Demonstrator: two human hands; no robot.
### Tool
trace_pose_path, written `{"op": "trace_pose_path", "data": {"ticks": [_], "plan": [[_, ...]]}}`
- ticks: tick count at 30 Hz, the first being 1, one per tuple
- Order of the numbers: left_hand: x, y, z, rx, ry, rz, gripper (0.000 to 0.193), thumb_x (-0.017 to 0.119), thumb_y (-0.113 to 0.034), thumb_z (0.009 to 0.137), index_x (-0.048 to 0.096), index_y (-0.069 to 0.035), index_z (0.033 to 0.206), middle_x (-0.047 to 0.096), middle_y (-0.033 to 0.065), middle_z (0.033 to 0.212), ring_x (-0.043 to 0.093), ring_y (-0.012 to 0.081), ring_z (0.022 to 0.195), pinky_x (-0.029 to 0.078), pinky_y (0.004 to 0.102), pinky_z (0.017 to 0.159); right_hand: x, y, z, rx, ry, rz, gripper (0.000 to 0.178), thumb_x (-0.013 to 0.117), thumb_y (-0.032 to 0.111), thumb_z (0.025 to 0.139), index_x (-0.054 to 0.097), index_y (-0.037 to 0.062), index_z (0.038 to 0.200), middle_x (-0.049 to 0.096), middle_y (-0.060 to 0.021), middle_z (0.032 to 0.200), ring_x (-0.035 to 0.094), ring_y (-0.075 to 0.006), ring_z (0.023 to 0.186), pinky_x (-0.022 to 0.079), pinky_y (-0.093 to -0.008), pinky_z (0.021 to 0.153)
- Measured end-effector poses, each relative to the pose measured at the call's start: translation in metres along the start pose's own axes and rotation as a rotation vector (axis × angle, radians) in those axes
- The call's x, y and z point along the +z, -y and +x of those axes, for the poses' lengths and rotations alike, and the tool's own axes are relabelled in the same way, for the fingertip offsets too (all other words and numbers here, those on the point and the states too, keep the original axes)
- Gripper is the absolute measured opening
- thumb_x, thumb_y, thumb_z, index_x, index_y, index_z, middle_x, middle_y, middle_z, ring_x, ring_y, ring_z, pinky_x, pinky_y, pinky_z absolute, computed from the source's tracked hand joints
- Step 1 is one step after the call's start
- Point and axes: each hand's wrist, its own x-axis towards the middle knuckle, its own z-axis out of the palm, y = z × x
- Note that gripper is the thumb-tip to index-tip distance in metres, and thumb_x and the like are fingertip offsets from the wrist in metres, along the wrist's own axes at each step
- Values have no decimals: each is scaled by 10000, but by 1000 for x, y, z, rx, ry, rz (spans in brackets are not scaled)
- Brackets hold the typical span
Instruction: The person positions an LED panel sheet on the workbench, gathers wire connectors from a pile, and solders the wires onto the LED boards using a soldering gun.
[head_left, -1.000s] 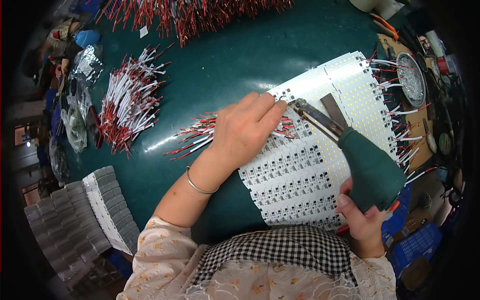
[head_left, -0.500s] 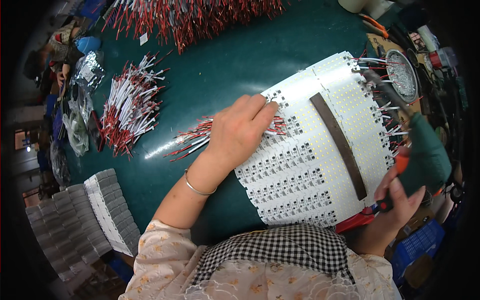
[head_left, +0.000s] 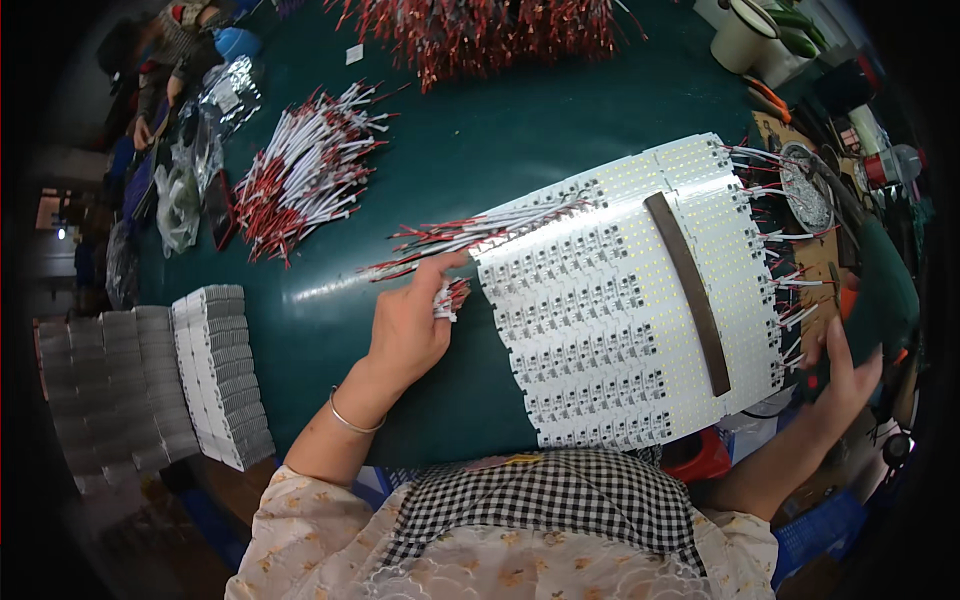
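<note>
My left hand (head_left: 408, 325) is closed around a small bunch of short red and white wires (head_left: 450, 299), just off the left edge of the white LED circuit boards (head_left: 600, 330). More loose wires (head_left: 480, 232) lie across the boards' upper left corner. At the right, my right hand (head_left: 838, 385), blurred, grips a green soldering gun (head_left: 885, 275) with a long metal barrel; its fingers are partly hidden. Wires (head_left: 785, 235) stick out from the boards' right edge, near the barrel. A dark brown strip (head_left: 690, 295) rests across the boards.
A wire pile (head_left: 310, 165) lies at the left, and a larger bundle (head_left: 490, 35) at the far edge. Stacked boards (head_left: 215, 375) stand at the near left. A round dish (head_left: 805, 190) of silvery material and a cream cup (head_left: 743, 35) are at the right. Another person (head_left: 165, 75) sits far left.
My left hand has moved left and nearer, off the boards, with a bunch of wires in it. The right hand and soldering gun have shifted right, away from the boards' edge.
</note>
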Motion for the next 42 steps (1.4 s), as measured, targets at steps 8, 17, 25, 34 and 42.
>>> {"op": "trace_pose_path", "data": {"ticks": [8,17,25,34,42], "plan": [[1,13,-3,325,-52,131,437,628,140,595,700,-77,967,606,66,756,626,219,653,504,306,552,15,29,-46,-136,265,50,594,653,95,835,387,-174,1293,623,-198,915,536,-135,484,448,-248,448],[10,26,-8,394,-69,215,367,618,104,612,689,-73,926,598,60,767,616,221,652,495,328,522,85,7,-111,409,527,212,666,759,105,709,451,-108,1260,614,-168,954,566,-149,542,469,-247,450],[8,33,-3,416,-78,187,340,631,62,626,689,-82,929,601,41,733,618,214,629,498,324,515,95,7,-111,510,561,252,662,770,99,731,442,-112,1266,597,-128,779,569,-152,546,475,-249,458],[11,30,-2,381,-37,242,342,620,66,633,690,-74,937,566,42,718,586,200,598,482,322,494,103,-1,-115,541,636,225,648,749,92,755,432,-116,1280,598,-135,845,569,-152,568,485,-256,483],[14,33,-6,367,-43,207,408,598,112,609,689,-66,965,562,46,730,586,197,594,483,325,487,111,-1,-115,511,673,206,597,721,72,786,435,-108,1278,600,-149,898,573,-145,573,496,-254,485]]}}
